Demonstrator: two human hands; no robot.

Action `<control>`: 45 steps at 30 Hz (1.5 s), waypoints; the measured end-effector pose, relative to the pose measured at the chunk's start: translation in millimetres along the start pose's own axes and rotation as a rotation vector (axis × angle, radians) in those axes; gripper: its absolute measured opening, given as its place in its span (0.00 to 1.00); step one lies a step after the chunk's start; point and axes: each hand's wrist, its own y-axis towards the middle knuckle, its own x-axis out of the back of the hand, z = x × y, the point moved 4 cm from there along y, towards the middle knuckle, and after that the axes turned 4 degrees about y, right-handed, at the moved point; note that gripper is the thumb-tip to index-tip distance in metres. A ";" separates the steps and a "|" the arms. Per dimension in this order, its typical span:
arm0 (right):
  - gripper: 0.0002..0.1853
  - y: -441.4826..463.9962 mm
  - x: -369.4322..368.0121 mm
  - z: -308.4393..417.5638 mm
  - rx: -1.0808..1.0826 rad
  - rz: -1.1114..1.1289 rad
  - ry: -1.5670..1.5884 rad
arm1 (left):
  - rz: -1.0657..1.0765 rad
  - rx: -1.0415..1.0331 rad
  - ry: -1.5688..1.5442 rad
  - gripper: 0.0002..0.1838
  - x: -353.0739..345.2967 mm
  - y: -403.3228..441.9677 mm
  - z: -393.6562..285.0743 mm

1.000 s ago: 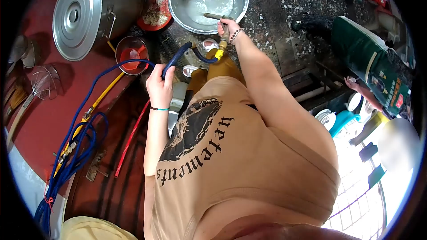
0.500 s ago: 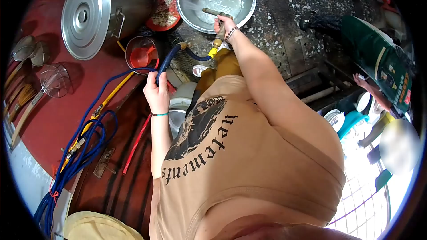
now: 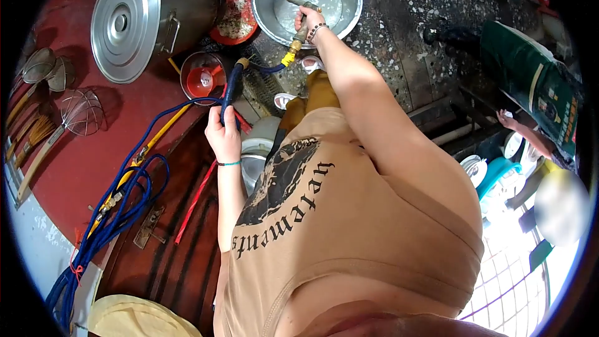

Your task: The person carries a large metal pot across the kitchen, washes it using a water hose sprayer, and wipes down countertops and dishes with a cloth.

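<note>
My right hand [image 3: 309, 20] is closed around the grip of a brass spray gun [image 3: 301, 33], whose nozzle sends a fan of water toward the left inner wall of a large metal basin [image 3: 358, 9]. Some water stands in the bottom of the basin. From the gun's yellow-taped end a dark blue hose [image 3: 233, 87] curves over to my left hand [image 3: 223, 134], which grips it. Further along, blue hose loops [image 3: 128, 196] hang beside a yellow hose [image 3: 163, 130].
A lidded steel pot [image 3: 125, 22] stands at upper left beside a red bowl of scraps [image 3: 236, 22] and a container holding a red scoop [image 3: 201, 80]. Wire strainers [image 3: 81, 112] lie on the red surface. Another person's hand [image 3: 506, 118] shows at right, near a green sack [image 3: 530, 81].
My right hand has moved slightly left and up with the spray gun, and the spray now angles up-left. The hose bend by my left hand has shifted a little left.
</note>
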 end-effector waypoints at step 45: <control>0.11 11.7 18.9 38.0 0.221 -0.374 -0.781 | 0.450 0.206 0.049 0.15 -27.6 -37.4 28.6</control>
